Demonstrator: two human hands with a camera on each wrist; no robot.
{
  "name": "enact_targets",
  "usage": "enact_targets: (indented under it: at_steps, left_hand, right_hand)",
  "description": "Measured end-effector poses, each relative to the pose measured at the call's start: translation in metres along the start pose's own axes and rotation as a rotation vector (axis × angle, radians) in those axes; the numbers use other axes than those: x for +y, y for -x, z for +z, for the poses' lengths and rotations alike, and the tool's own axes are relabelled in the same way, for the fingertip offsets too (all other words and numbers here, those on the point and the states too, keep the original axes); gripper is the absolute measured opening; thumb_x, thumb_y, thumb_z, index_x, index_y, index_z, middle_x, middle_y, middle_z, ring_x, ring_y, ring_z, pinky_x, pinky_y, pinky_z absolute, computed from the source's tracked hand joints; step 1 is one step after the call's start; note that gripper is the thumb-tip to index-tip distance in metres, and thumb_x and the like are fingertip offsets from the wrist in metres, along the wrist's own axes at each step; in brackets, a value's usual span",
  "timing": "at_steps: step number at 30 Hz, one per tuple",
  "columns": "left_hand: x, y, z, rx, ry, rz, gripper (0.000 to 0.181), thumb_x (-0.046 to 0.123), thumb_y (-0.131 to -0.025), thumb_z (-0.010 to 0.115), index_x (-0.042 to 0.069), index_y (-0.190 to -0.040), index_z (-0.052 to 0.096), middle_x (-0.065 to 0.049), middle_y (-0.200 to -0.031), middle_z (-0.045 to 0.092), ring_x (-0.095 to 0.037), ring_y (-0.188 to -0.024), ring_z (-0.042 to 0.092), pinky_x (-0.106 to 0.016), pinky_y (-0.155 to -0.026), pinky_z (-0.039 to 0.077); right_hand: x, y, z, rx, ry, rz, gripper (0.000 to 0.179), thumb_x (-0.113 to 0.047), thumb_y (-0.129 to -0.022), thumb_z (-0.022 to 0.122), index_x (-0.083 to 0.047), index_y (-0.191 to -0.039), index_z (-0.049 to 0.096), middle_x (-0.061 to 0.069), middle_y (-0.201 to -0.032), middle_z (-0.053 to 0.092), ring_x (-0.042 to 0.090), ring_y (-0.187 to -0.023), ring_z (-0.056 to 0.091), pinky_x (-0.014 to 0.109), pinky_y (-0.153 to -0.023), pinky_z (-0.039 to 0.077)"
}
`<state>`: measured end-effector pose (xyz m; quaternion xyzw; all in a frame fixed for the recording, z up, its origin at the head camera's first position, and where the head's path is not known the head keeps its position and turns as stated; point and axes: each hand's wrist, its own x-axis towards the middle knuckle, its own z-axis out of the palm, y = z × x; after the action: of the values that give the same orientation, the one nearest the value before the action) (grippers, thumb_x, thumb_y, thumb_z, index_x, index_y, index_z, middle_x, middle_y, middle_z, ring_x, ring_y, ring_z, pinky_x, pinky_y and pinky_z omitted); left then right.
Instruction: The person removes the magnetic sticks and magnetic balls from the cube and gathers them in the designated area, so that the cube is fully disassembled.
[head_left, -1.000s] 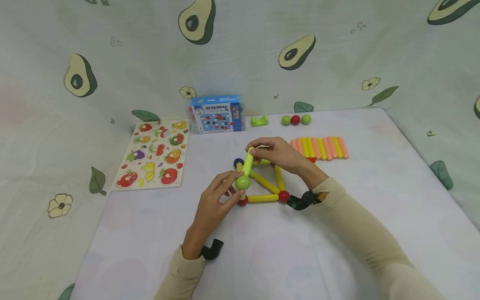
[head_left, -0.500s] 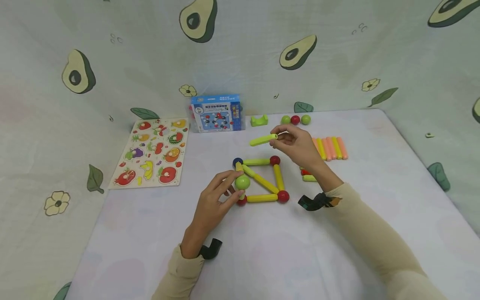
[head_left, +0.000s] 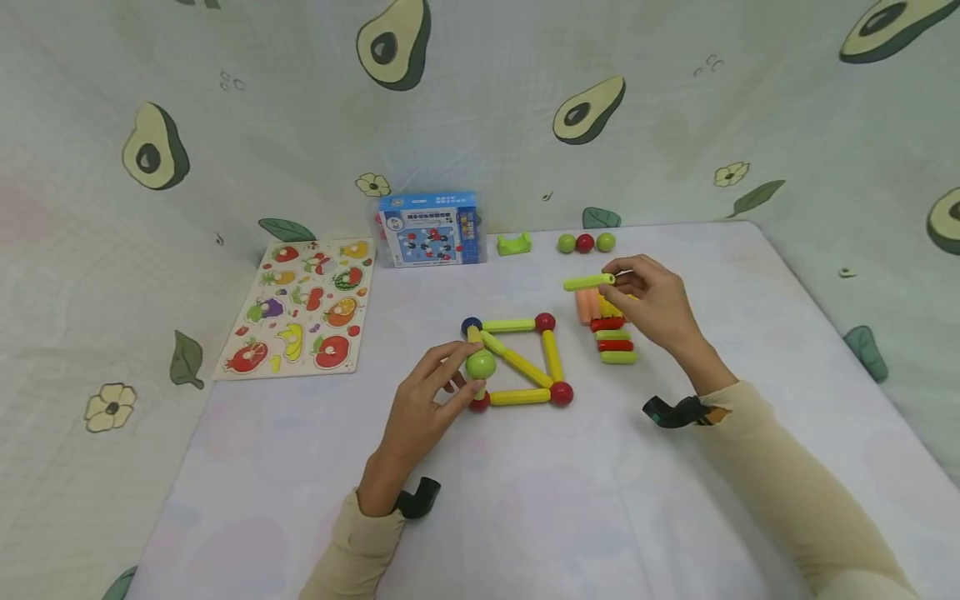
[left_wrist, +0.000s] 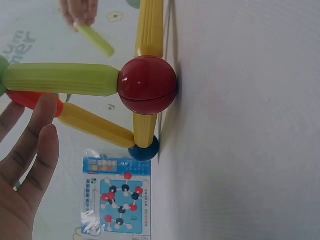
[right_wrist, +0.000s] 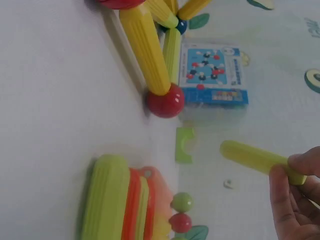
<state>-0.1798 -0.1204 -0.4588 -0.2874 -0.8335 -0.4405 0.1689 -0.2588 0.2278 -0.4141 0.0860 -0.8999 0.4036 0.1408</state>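
Observation:
My left hand (head_left: 429,398) holds a green ball (head_left: 481,364) between thumb and forefinger. The ball tops a rod-and-ball frame; in the left wrist view, a green rod (left_wrist: 62,79) links it to a red ball (left_wrist: 148,85), and a red rod and a yellow rod (left_wrist: 97,125) slope to a dark blue ball (left_wrist: 144,148). On the table, a yellow rod (head_left: 520,398) and others form a four-sided base with a diagonal. My right hand (head_left: 654,302) pinches a loose yellow-green rod (head_left: 588,282) by one end, raised over the spare rods and apart from the frame.
Spare red and green rods (head_left: 617,346) lie beneath my right hand, beside pink and yellow ones. A row of balls (head_left: 585,243), a green curved piece (head_left: 513,244) and a blue box (head_left: 429,229) stand at the back. A fruit puzzle board (head_left: 300,308) lies left.
My right hand has drawn the yellow-green rod away from the green ball, carrying it right to above the spare rods. My left hand stays at the ball.

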Motion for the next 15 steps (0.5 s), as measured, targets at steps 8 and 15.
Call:
enact_targets:
  at_steps: [8,15]
  left_hand:
    - [-0.002,0.0,0.0,0.003,0.02,0.003,0.054,0.02,-0.09,0.077,0.026,-0.141,0.058,0.006,-0.134,0.054,-0.012,-0.086,0.059,-0.032,-0.072,0.056]
    - [-0.002,0.0,0.001,0.008,0.019,0.008,0.058,0.014,-0.087,0.079,0.025,-0.141,0.059,0.005,-0.134,0.054,-0.01,-0.086,0.059,-0.029,-0.072,0.055]
  right_hand:
    - [0.024,0.009,-0.019,0.052,0.053,0.032,0.032,-0.014,-0.092,0.073,-0.002,-0.121,0.063,0.012,-0.116,0.06,0.028,-0.102,0.065,0.003,-0.081,0.043]
    - [0.044,0.015,-0.035,0.096,0.113,0.075,0.031,-0.011,-0.093,0.072,-0.001,-0.12,0.062,0.013,-0.117,0.058,0.029,-0.103,0.064,0.0,-0.077,0.042]
